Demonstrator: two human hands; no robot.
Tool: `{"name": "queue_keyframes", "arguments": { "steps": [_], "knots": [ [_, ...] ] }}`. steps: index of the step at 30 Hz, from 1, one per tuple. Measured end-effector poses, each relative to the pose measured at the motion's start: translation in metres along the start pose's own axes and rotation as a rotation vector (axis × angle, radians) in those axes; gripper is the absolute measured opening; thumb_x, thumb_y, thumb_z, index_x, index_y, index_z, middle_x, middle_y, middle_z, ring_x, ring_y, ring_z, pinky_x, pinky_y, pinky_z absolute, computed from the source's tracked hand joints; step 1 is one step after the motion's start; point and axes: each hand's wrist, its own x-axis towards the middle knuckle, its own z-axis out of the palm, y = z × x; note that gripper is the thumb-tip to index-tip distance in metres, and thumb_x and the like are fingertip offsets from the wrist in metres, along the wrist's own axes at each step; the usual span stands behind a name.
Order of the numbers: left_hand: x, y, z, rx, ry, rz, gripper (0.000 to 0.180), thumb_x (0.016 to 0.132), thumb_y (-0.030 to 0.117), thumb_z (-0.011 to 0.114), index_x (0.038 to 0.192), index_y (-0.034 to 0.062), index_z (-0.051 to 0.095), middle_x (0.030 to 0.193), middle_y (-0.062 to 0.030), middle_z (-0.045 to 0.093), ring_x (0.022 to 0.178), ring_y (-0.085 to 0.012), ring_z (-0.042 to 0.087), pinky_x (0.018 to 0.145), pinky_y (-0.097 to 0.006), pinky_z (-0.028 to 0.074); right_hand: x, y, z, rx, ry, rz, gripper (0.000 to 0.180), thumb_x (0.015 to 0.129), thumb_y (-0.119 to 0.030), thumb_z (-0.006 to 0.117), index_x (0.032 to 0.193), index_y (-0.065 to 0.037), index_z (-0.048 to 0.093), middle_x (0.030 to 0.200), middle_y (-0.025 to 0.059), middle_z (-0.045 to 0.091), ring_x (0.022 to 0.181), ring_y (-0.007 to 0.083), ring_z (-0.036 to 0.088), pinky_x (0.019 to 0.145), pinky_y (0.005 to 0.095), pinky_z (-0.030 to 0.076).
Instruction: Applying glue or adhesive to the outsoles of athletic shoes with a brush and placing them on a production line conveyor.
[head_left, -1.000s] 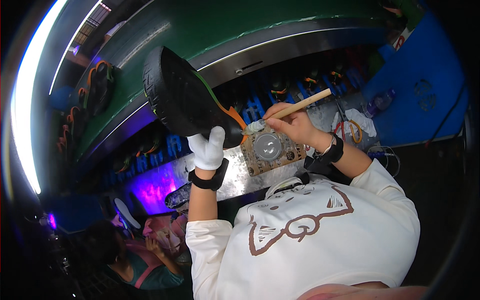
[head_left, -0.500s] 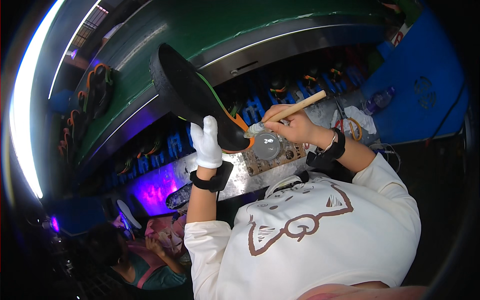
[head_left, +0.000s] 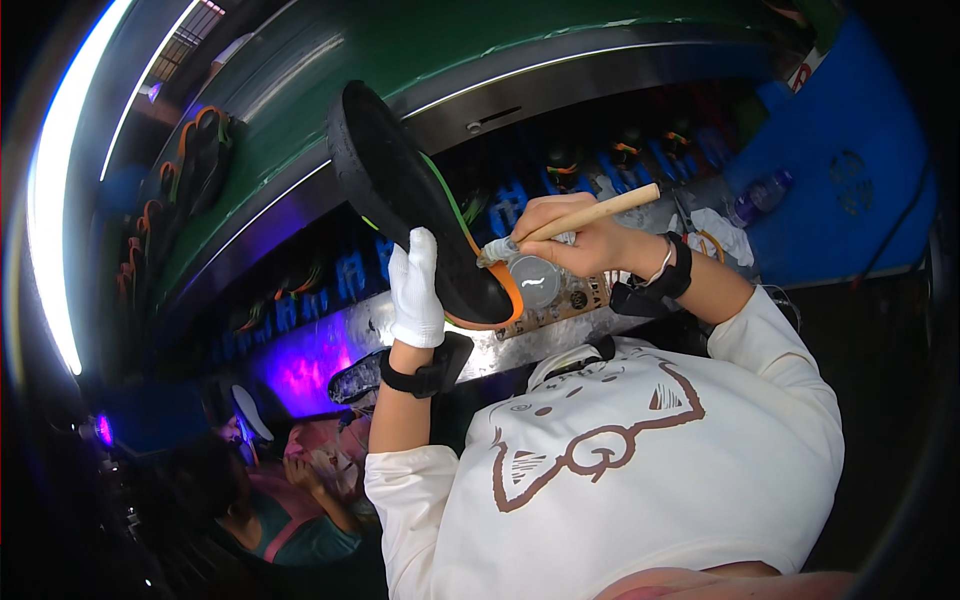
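Observation:
My left hand (head_left: 415, 290), in a white glove, grips a black shoe sole (head_left: 405, 200) by its side edge. The sole is tilted, its hollow inner face toward me, with green and orange trim along the rim. Bare, my right hand (head_left: 575, 235) is closed round a brush (head_left: 600, 211) with a pale wooden handle. The brush's wrapped head meets the orange rim on the sole's right side. Just below that hand stands a round tub (head_left: 535, 283) with something whitish in it, on a piece of printed brown cardboard (head_left: 577, 305).
A green conveyor belt (head_left: 270, 130) runs across the far side, with several soles (head_left: 205, 160) at left. Blue racks stand beneath it. Orange-handled scissors (head_left: 712, 245), a white cloth (head_left: 728, 238) and a purple bottle (head_left: 765, 195) lie at right. Another person (head_left: 300, 520) sits lower left.
The sole has shifted right and slightly down and has turned a little. The brush head has moved left and up along the orange rim, farther from the sole's near end.

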Motion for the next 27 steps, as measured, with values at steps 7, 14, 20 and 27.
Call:
{"name": "queue_keyframes", "arguments": {
  "steps": [7, 14, 20, 27],
  "knots": [
    [-0.018, 0.010, -0.012, 0.057, 0.018, -0.051, 0.047, 0.089, 0.041, 0.037, 0.105, -0.0018, 0.049, 0.092, -0.0084, 0.057, 0.078, -0.0148, 0.056, 0.074, -0.027, 0.045, -0.001, -0.011, 0.017, 0.021, -0.161, -0.017, 0.006, 0.075, -0.005, 0.061, 0.079, -0.001, 0.060, 0.071, 0.0057, 0.057, 0.053, 0.0113, 0.049, 0.048, 0.0232, 0.039],
    [-0.035, 0.008, -0.012, 0.094, 0.060, -0.086, 0.036, 0.090, 0.026, 0.043, 0.112, -0.0018, 0.046, 0.098, -0.0056, 0.053, 0.086, -0.0113, 0.049, 0.077, -0.025, 0.040, 0.023, -0.009, 0.021, -0.127, -0.102, -0.166, 0.006, 0.074, -0.004, 0.060, 0.078, 0.000, 0.058, 0.069, 0.0066, 0.056, 0.051, 0.0125, 0.050, 0.047, 0.0222, 0.040],
    [-0.045, 0.006, -0.006, 0.181, 0.049, -0.096, 0.037, 0.089, 0.026, 0.044, 0.114, -0.0021, 0.045, 0.098, -0.0058, 0.053, 0.085, -0.0112, 0.048, 0.077, -0.025, 0.040, 0.046, -0.010, 0.009, -0.233, -0.035, -0.228, 0.006, 0.073, -0.003, 0.061, 0.079, 0.000, 0.059, 0.067, 0.0075, 0.056, 0.053, 0.0156, 0.051, 0.047, 0.0237, 0.040],
    [-0.048, 0.008, 0.000, 0.218, 0.015, -0.096, 0.036, 0.089, 0.024, 0.045, 0.113, -0.0025, 0.044, 0.099, -0.0067, 0.053, 0.086, -0.0114, 0.048, 0.077, -0.025, 0.040, 0.060, -0.013, 0.008, -0.357, 0.095, -0.453, 0.010, 0.072, -0.002, 0.062, 0.082, 0.000, 0.058, 0.069, 0.0084, 0.056, 0.056, 0.0179, 0.053, 0.048, 0.0247, 0.042]
  ]
}}
